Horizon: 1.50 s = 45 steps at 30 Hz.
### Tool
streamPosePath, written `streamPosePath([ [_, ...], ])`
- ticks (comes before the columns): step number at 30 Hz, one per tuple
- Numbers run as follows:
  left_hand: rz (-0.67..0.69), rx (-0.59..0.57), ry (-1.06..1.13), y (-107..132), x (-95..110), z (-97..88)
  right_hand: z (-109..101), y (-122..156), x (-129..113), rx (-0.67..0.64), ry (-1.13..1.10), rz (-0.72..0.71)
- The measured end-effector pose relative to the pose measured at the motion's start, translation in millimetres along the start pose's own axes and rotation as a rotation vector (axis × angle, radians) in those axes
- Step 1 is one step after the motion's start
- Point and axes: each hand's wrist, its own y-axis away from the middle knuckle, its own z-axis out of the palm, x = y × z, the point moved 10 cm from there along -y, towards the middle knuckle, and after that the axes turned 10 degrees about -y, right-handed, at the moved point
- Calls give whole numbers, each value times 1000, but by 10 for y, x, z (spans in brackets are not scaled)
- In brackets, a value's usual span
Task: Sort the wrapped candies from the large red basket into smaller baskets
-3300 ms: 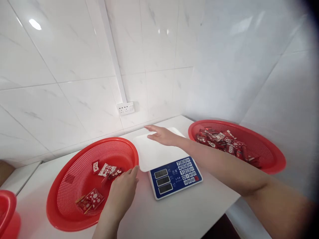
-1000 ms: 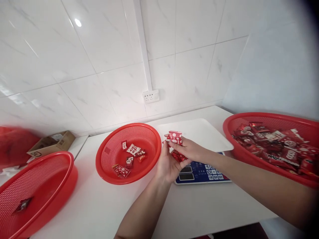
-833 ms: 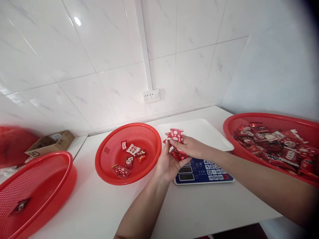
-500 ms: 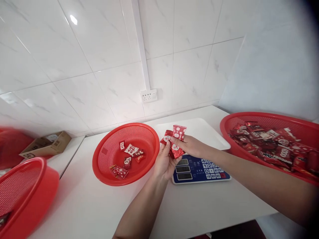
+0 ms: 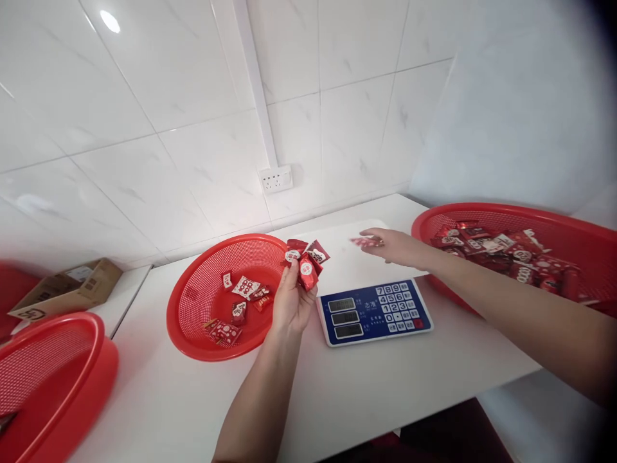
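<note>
Several red wrapped candies are gripped in my left hand, fingers closed round them at the right rim of a red mesh basket. Inside that basket lie a few loose candies. My right hand is over the white pan of a scale, closed on a red-and-white wrapped candy that is blurred. The blue keypad and displays of the scale show below both hands.
At right stands a large red basket heaped with wrapped candies. Another red basket is at the near left, with an open cardboard box behind it. A tiled wall with a power socket closes off the back.
My hands have parted. The right has moved away to the right with one candy from the bunch, while the left keeps the others. The view has shifted slightly.
</note>
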Motion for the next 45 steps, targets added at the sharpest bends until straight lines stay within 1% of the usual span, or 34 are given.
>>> streamPosePath([
  [2, 9, -8, -18, -3, 3, 4, -89, 1, -49, 79, 127, -114],
  [3, 11, -17, -30, -4, -9, 14, -98, 30, -116, 105, 128, -177],
  [5, 13, -41, -56, -4, -53, 46, -34, 119, -268, 95, 16, -255],
  [6, 13, -54, -71, -3, -81, 64, 39, 166, -338, 52, -79, -259],
  [7, 12, -66, -87, -1, -110, 81, 144, 211, -404, -19, -183, -242],
  [10, 5, -105, -142, 13, -190, 134, 509, 352, -610, -283, -432, -180],
  [11, 6, -118, -160, 19, -204, 150, 577, 371, -651, -328, -475, -167],
  [12, 12, -127, -173, 25, -205, 161, 593, 359, -660, -327, -500, -157],
  [14, 42, -131, -184, 33, -166, 165, 484, 253, -575, -213, -511, -131],
  [16, 78, -125, -188, 33, -102, 152, 310, 120, -392, -83, -476, -80],
  [18, 95, -126, -203, 26, -59, 142, 150, 27, -252, -6, -359, -68],
  [20, 97, -143, -232, 19, -59, 150, 29, 11, -225, 44, -227, -110],
  [22, 94, -173, -276, 20, -101, 178, 22, 79, -304, 34, -206, -175],
  [23, 90, -190, -304, 23, -135, 197, 76, 135, -370, -10, -247, -202],
  [26, 76, -230, -392, 47, -244, 249, 340, 338, -609, -201, -381, -263],
  [27, 75, -238, -419, 56, -267, 260, 400, 389, -671, -238, -399, -276],
  [28, 76, -244, -440, 64, -279, 266, 422, 416, -710, -246, -406, -285],
  [29, 81, -245, -456, 70, -276, 267, 404, 417, -719, -227, -408, -288],
  [30, 91, -238, -465, 72, -256, 258, 344, 392, -695, -181, -408, -282],
  [32, 124, -197, -458, 64, -168, 212, 138, 295, -542, -44, -376, -226],
  [33, 148, -169, -443, 57, -107, 182, 28, 243, -435, 20, -319, -182],
  [35, 193, -127, -407, 42, 8, 132, -141, 172, -233, 102, -157, -99],
  [37, 225, -113, -385, 28, 73, 114, -200, 179, -139, 139, -14, -80],
  [38, 238, -113, -382, 23, 82, 115, -163, 214, -145, 134, 8, -103],
  [39, 248, -116, -385, 21, 75, 122, -71, 266, -170, 100, -24, -131],
  [41, 275, -126, -396, 35, 32, 152, 256, 411, -264, -55, -205, -188],
  [42, 290, -133, -404, 49, 0, 173, 452, 494, -310, -155, -327, -194],
  [43, 303, -142, -411, 66, -36, 197, 610, 570, -353, -222, -427, -200],
  [44, 314, -152, -418, 84, -74, 222, 713, 622, -380, -241, -489, -205],
  [45, 322, -164, -423, 100, -109, 245, 771, 649, -391, -236, -531, -211],
])
